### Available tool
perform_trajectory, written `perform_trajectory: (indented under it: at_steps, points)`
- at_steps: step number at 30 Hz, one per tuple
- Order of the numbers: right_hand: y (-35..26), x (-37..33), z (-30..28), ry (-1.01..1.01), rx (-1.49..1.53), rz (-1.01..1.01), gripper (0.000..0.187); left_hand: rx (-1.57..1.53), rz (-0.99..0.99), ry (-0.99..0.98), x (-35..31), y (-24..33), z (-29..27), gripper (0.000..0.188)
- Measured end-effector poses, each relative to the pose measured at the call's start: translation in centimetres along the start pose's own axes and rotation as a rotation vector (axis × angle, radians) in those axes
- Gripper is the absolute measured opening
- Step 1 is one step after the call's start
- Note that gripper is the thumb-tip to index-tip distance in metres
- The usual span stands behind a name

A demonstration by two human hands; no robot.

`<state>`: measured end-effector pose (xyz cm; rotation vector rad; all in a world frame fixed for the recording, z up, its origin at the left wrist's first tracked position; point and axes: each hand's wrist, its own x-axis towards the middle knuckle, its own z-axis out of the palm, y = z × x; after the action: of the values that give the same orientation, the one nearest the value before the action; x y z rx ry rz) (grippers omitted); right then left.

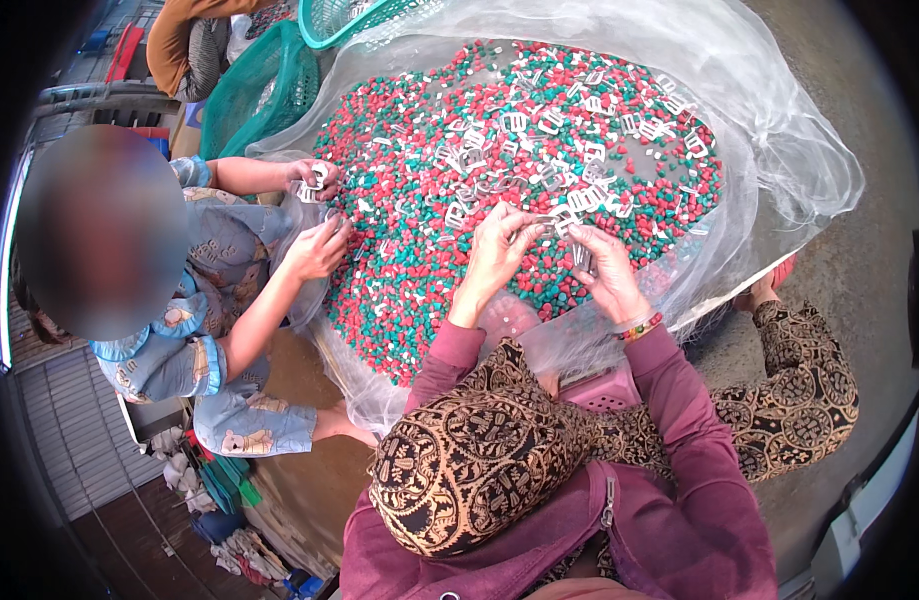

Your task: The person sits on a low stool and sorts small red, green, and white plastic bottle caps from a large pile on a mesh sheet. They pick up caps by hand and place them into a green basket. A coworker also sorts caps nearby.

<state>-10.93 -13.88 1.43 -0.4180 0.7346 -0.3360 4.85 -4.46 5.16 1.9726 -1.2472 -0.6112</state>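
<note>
Both my hands work close together over a wide bed of small red, green and white pellets [399,290]. My left hand [499,248] is closed in a pinch, its thumb and fingertips at the edge of a pale slotted buckle [563,222]. My right hand [609,272], with a beaded bracelet at the wrist, is closed on several thin silvery buckles [581,257], held below its fingertips. The pale buckle lies between the two hands; exactly which fingers grip it is hard to tell. Many loose buckles [513,122] are scattered over the pellets beyond my hands.
Sheer white mesh [799,150] surrounds the pellets. On the left, a co-worker's hands [319,248] handle pale buckles at the pellets' edge. Green baskets [264,90] stand at the far left. A pink perforated plastic piece [604,392] sits below my arms.
</note>
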Motion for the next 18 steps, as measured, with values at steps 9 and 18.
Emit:
perform_trajectory:
  at_steps: [9,18]
  points:
    - [0.9,-1.8,-1.6,0.163,0.361,-0.039,0.012,0.348,0.474,0.127,0.2,4.3,2.8,0.015]
    - [0.2,-2.4,1.5,0.028,0.692,0.06,0.013,-0.875,-0.311,0.118,1.1,3.1,3.6,0.019]
